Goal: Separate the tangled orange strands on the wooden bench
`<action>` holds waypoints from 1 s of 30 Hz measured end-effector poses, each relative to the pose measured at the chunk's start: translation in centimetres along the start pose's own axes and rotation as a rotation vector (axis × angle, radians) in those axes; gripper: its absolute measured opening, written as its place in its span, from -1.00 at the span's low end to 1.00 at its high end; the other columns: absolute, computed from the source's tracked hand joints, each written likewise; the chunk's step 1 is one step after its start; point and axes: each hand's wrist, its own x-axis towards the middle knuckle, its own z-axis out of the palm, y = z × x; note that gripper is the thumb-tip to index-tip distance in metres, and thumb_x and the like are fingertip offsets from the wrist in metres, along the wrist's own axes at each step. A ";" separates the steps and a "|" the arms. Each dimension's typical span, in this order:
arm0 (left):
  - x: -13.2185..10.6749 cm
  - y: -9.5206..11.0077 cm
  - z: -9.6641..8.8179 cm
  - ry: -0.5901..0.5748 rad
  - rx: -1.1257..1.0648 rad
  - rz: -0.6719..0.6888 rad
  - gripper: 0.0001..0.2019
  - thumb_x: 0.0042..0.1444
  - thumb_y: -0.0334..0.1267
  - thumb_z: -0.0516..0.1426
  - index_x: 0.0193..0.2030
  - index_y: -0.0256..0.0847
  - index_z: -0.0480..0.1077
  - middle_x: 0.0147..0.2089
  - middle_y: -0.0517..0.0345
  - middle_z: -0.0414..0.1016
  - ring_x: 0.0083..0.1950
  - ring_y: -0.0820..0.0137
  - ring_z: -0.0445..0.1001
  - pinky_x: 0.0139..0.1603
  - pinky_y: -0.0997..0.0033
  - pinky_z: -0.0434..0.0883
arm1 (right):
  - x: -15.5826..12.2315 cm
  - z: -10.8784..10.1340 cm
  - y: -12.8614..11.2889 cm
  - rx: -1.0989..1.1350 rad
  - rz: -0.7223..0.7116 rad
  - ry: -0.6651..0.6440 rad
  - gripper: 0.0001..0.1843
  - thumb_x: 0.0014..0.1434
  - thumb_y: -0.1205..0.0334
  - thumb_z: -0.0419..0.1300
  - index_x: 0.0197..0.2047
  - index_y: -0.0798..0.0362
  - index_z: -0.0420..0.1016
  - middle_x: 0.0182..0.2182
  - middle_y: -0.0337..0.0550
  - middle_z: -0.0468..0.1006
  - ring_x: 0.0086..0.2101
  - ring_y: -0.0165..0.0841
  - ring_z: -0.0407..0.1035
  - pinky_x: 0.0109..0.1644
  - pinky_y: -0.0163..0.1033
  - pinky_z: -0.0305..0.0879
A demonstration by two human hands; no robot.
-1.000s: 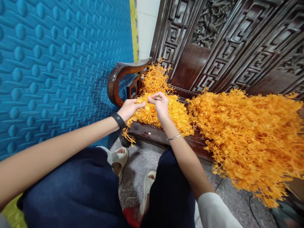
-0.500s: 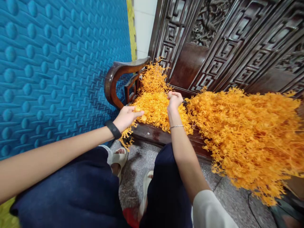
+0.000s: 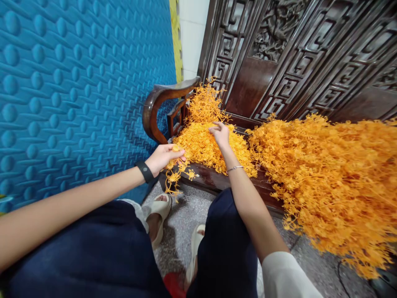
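My left hand (image 3: 166, 158) is closed on a few orange-yellow plastic flower sprigs (image 3: 173, 178), whose branching ends dangle below the fingers over the bench's front edge. My right hand (image 3: 221, 134) is just above a heap of loose orange-yellow pieces (image 3: 204, 145) on the dark wooden bench seat (image 3: 207, 176). Its fingers are apart, and I see nothing held in them. Behind the heap, against the armrest, stands a looser tangle of the same orange sprigs (image 3: 204, 103).
A much larger mass of orange sprigs (image 3: 328, 178) spreads over the right side and overhangs the seat. The curved armrest (image 3: 151, 107) and carved backrest (image 3: 263, 82) bound the bench. Blue foam matting (image 3: 77, 91) rises on the left. A dark cable (image 3: 341, 277) lies at lower right.
My right hand has moved slightly left over the heap, and its fingers have loosened. My left hand has turned a little, with the sprigs hanging more visibly from it. The view has shifted slightly.
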 end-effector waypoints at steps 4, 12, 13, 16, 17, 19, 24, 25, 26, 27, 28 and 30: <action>0.1 0.5 -0.2 0.034 -0.064 0.018 -0.73 -0.28 -0.25 0.33 -0.42 -0.33 0.44 -0.47 0.10 0.54 -0.49 0.49 0.43 -0.43 0.49 0.36 | -1.5 0.1 -1.0 0.098 0.038 -0.188 -0.69 -0.06 0.36 0.21 -0.16 0.10 0.43 -0.36 -0.20 0.50 -0.43 -0.47 0.37 -0.25 -0.28 0.30; 0.7 0.8 -0.3 0.045 -0.100 0.109 -0.74 -0.27 -0.23 0.32 -0.44 -0.31 0.42 -0.49 0.15 0.50 -0.48 0.48 0.41 -0.44 0.48 0.33 | -7.1 0.8 -5.1 0.141 -0.009 -0.873 -0.75 -0.18 0.22 0.36 -0.37 0.08 0.49 -0.43 -0.23 0.54 -0.37 -0.46 0.41 -0.21 -0.30 0.31; 0.7 0.8 -0.3 0.043 -0.102 0.113 -0.75 -0.25 -0.22 0.31 -0.43 -0.31 0.42 -0.50 0.16 0.48 -0.50 0.49 0.39 -0.47 0.49 0.30 | -7.4 1.0 -5.2 0.164 -0.010 -0.830 -0.78 -0.19 0.24 0.37 -0.43 0.09 0.47 -0.48 -0.25 0.52 -0.42 -0.47 0.39 -0.24 -0.30 0.30; 0.8 0.9 0.0 0.044 -0.107 0.140 -0.77 -0.16 -0.20 0.26 -0.38 -0.28 0.40 -0.57 0.25 0.38 -0.57 0.54 0.28 -0.55 0.52 0.18 | -7.3 1.1 -5.0 0.234 -0.002 -0.695 -0.80 -0.17 0.23 0.35 -0.53 0.09 0.39 -0.57 -0.28 0.48 -0.49 -0.49 0.35 -0.33 -0.31 0.27; 0.8 0.9 0.1 0.045 -0.099 0.154 -0.79 -0.14 -0.21 0.25 -0.39 -0.28 0.39 -0.60 0.28 0.34 -0.59 0.56 0.24 -0.56 0.53 0.14 | -7.1 1.1 -4.8 0.256 0.004 -0.671 -0.80 -0.17 0.23 0.34 -0.54 0.09 0.38 -0.58 -0.29 0.47 -0.50 -0.50 0.35 -0.35 -0.32 0.27; 0.9 1.0 0.5 0.055 -0.064 0.186 -0.84 -0.11 -0.25 0.23 -0.46 -0.28 0.36 -0.66 0.33 0.25 -0.61 0.58 0.16 -0.54 0.54 0.09 | -6.7 1.2 -4.5 0.298 0.010 -0.635 -0.81 -0.18 0.26 0.33 -0.56 0.09 0.36 -0.57 -0.29 0.46 -0.50 -0.51 0.34 -0.33 -0.31 0.28; 1.8 1.4 1.5 0.166 -0.036 0.227 -0.86 -0.07 -0.36 0.18 -0.54 -0.28 0.28 -0.73 0.35 0.17 -0.63 0.59 0.10 -0.51 0.54 0.06 | -6.7 3.0 -4.1 0.313 -0.011 -0.451 -0.77 -0.15 0.32 0.27 -0.59 0.06 0.23 -0.65 -0.36 0.37 -0.55 -0.50 0.30 -0.34 -0.28 0.32; 1.9 1.5 1.7 0.193 -0.050 0.225 -0.86 -0.07 -0.38 0.18 -0.54 -0.28 0.27 -0.74 0.36 0.17 -0.63 0.59 0.10 -0.51 0.54 0.05 | -6.7 3.6 -4.1 0.283 -0.032 -0.406 -0.77 -0.13 0.33 0.25 -0.59 0.06 0.20 -0.66 -0.37 0.35 -0.56 -0.50 0.29 -0.36 -0.29 0.31; 2.0 1.6 1.9 0.218 -0.064 0.223 -0.86 -0.07 -0.40 0.17 -0.54 -0.28 0.26 -0.73 0.36 0.17 -0.63 0.59 0.10 -0.52 0.54 0.05 | -6.7 4.2 -4.0 0.244 -0.063 -0.361 -0.76 -0.11 0.35 0.23 -0.58 0.05 0.19 -0.66 -0.37 0.33 -0.57 -0.51 0.28 -0.38 -0.30 0.29; 2.0 1.7 2.0 0.246 -0.072 0.223 -0.85 -0.08 -0.42 0.17 -0.55 -0.27 0.25 -0.73 0.36 0.17 -0.63 0.59 0.10 -0.52 0.54 0.04 | -6.6 4.6 -3.9 0.201 -0.102 -0.316 -0.76 -0.09 0.36 0.21 -0.58 0.05 0.17 -0.66 -0.38 0.31 -0.56 -0.51 0.27 -0.39 -0.32 0.27; 1.9 1.7 2.1 0.277 -0.076 0.221 -0.84 -0.08 -0.43 0.16 -0.56 -0.27 0.24 -0.73 0.37 0.16 -0.63 0.60 0.09 -0.53 0.55 0.03 | -6.3 4.8 -3.8 0.160 -0.136 -0.258 -0.76 -0.07 0.38 0.20 -0.57 0.05 0.16 -0.65 -0.38 0.29 -0.56 -0.52 0.27 -0.39 -0.32 0.26; 1.4 1.9 2.2 0.315 -0.058 0.212 -0.81 -0.08 -0.44 0.15 -0.59 -0.25 0.21 -0.75 0.38 0.12 -0.65 0.60 0.06 -0.54 0.54 0.00 | -5.2 4.4 -3.5 0.109 -0.141 -0.094 -0.75 -0.02 0.41 0.14 -0.56 0.03 0.10 -0.63 -0.38 0.26 -0.55 -0.51 0.27 -0.39 -0.32 0.25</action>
